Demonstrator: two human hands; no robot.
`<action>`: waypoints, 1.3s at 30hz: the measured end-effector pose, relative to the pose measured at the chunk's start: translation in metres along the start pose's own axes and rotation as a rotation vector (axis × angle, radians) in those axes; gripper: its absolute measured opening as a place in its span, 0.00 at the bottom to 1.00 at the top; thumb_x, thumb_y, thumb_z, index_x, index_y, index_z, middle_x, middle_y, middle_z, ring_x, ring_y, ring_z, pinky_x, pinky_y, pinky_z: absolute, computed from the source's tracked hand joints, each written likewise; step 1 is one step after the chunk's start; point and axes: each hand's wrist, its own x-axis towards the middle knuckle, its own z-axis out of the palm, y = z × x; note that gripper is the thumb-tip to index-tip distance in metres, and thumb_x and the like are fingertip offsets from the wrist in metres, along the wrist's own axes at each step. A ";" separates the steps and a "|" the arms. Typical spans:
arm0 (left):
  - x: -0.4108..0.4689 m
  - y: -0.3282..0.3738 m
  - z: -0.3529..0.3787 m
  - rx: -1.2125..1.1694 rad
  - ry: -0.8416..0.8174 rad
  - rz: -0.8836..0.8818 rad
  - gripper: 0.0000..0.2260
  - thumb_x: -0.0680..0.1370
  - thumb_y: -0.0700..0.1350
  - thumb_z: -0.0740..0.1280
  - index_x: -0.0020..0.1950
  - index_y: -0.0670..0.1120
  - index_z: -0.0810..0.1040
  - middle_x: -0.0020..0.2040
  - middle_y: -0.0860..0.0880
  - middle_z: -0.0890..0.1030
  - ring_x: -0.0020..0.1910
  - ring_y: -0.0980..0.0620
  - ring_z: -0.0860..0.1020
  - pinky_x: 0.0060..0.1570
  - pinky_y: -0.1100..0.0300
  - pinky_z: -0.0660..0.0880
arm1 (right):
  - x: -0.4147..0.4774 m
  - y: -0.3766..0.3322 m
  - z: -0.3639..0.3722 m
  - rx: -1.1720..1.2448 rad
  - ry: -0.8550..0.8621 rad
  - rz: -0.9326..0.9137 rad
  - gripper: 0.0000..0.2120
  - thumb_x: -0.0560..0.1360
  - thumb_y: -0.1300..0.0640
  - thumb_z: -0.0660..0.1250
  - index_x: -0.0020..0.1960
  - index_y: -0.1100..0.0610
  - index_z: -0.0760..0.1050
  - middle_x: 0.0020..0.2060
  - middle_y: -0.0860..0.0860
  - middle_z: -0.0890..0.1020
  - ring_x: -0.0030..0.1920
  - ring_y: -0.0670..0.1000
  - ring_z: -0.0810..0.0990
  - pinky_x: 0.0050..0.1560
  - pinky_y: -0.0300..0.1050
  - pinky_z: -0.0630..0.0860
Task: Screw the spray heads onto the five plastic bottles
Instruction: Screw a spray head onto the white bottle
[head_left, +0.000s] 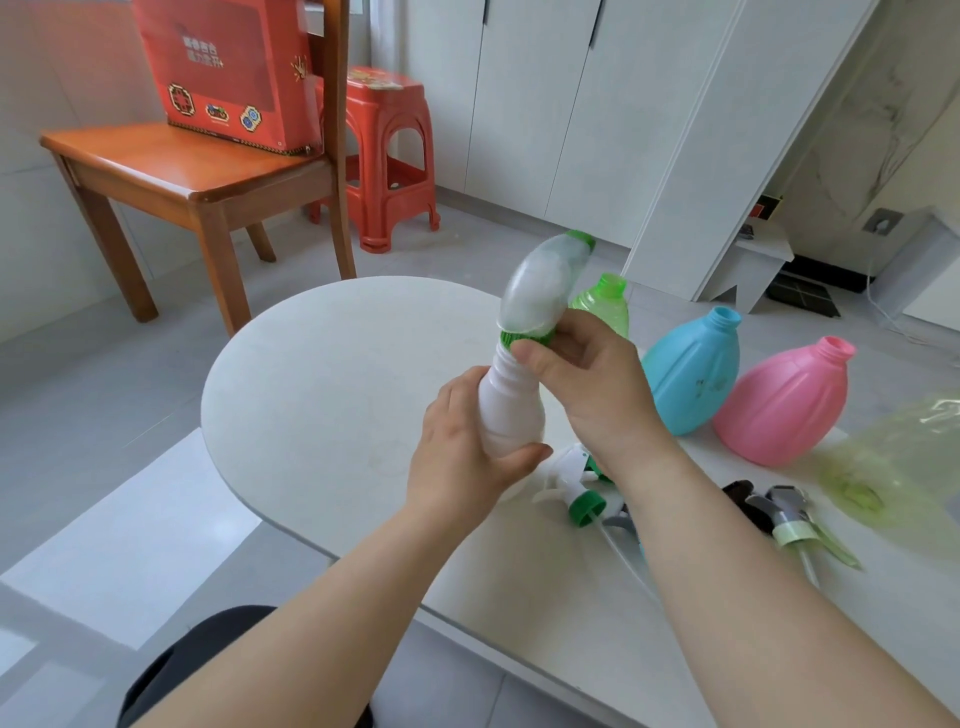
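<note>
My left hand (462, 462) grips a white bottle (511, 405) by its body, held tilted above the white table (322, 374). My right hand (587, 384) pinches the green collar (524, 340) of a white and green spray head (545, 286) that sits on the bottle's neck. A green bottle (602, 304), a blue bottle (691, 374), a pink bottle (784, 405) and a pale yellow-green bottle (898, 467) lie on the table to the right, all with open necks. Loose spray heads lie near my right forearm: a white one with a green collar (582, 499) and a grey one with a light green collar (789, 519).
A wooden chair (197, 176) carrying a red box (228, 73) stands behind the table at the left, with a red plastic stool (389, 150) beside it. White cabinets (597, 104) line the back. A dark object (743, 499) lies among the spray heads.
</note>
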 end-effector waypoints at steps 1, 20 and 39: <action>0.000 0.000 0.000 0.005 -0.001 0.004 0.33 0.64 0.50 0.74 0.65 0.51 0.63 0.60 0.53 0.70 0.61 0.50 0.68 0.51 0.58 0.65 | 0.000 0.003 0.005 -0.036 0.070 0.000 0.12 0.67 0.61 0.71 0.39 0.49 0.69 0.36 0.43 0.76 0.33 0.33 0.76 0.37 0.24 0.69; 0.001 -0.002 -0.001 -0.051 -0.022 0.019 0.32 0.64 0.48 0.74 0.64 0.50 0.64 0.55 0.56 0.68 0.61 0.49 0.70 0.57 0.51 0.70 | -0.001 0.014 0.029 -0.012 0.312 -0.072 0.17 0.66 0.59 0.72 0.38 0.46 0.63 0.35 0.42 0.73 0.33 0.31 0.73 0.37 0.24 0.68; 0.004 -0.002 -0.002 -0.115 -0.057 -0.025 0.32 0.62 0.50 0.74 0.62 0.52 0.65 0.57 0.52 0.71 0.60 0.47 0.70 0.58 0.43 0.71 | -0.005 0.016 0.025 0.051 0.340 -0.116 0.14 0.66 0.60 0.72 0.37 0.46 0.68 0.36 0.40 0.77 0.35 0.33 0.76 0.40 0.24 0.70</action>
